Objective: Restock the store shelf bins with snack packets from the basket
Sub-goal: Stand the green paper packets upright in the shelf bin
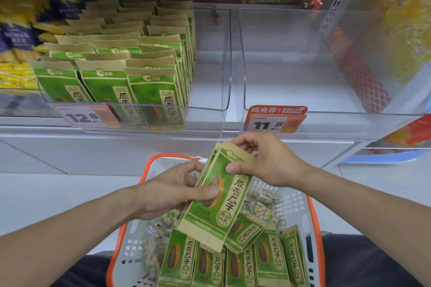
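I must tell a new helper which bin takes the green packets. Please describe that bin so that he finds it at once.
On the middle shelf, two clear plastic bins stand side by side above the basket. The target bin is the left one, with price tag 12.8. It already holds rows of green packets with a gap at its right, whereas the right bin looks bare.

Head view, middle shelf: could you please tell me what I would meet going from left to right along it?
Yellow and navy packets → bin of green seed packets → 12.8 price tag → empty clear bin → 11.5 price tag → red mesh packet.
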A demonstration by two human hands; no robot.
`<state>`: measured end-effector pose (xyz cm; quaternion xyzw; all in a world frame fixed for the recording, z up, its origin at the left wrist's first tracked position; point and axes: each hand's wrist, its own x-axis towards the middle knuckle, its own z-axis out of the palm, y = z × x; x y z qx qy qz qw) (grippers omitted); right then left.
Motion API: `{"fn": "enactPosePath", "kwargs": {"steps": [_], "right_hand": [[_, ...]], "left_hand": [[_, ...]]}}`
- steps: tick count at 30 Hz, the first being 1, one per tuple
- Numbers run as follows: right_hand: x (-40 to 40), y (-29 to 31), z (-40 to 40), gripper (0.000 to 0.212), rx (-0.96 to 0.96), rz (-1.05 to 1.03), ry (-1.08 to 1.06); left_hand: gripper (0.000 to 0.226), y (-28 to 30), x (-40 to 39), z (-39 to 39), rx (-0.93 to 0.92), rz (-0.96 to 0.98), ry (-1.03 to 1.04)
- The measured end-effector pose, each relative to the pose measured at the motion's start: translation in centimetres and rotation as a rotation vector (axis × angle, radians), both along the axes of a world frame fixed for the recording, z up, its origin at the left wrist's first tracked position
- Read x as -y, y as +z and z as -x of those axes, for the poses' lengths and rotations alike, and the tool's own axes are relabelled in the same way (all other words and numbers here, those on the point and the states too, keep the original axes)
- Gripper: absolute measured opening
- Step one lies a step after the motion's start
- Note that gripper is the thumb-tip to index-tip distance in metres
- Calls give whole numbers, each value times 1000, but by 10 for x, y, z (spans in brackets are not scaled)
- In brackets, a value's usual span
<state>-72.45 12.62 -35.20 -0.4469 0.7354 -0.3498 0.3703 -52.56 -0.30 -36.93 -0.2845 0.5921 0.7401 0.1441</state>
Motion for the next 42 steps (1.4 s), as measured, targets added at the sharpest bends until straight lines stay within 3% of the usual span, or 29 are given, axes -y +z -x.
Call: {"fn": "enactPosePath", "kwargs": {"steps": [4, 9, 11, 14, 16, 20, 26, 30, 34, 38, 42], "right_hand": [[-9, 10, -17, 52, -93, 87, -111], [-21, 23, -28, 89, 166, 130, -88], [-20, 27, -28, 95, 170, 145, -70], [-16, 35, -25, 76, 63, 185, -10], [-13, 42, -23, 62, 12, 199, 31], [-9, 54, -21, 59, -80, 199, 103], [-5, 53, -21, 54, -33, 241, 74], [-4, 61, -15, 51, -157, 376, -25], [-4, 97, -3, 57, -465, 659, -149], [8, 142, 2, 51, -705, 778, -162], [39, 161, 6, 51, -875, 481, -36]], "left_hand": [[73, 18, 6, -2, -27, 139, -11], [61, 36, 23, -9, -163, 124, 15], [54, 38, 25, -9, -202, 113, -43], [47, 42, 23, -9, -231, 208, -85], [48, 48, 20, -9, -264, 398, -77], [58, 63, 16, -8, -327, 797, -89], [56, 70, 22, -2, -348, 854, -152], [42, 74, 26, 2, -535, 960, 84], [31, 86, 35, 6, -696, 1342, 415], [41, 78, 53, 13, -555, 1626, 487], [63, 61, 62, 12, -322, 1749, 395]]}}
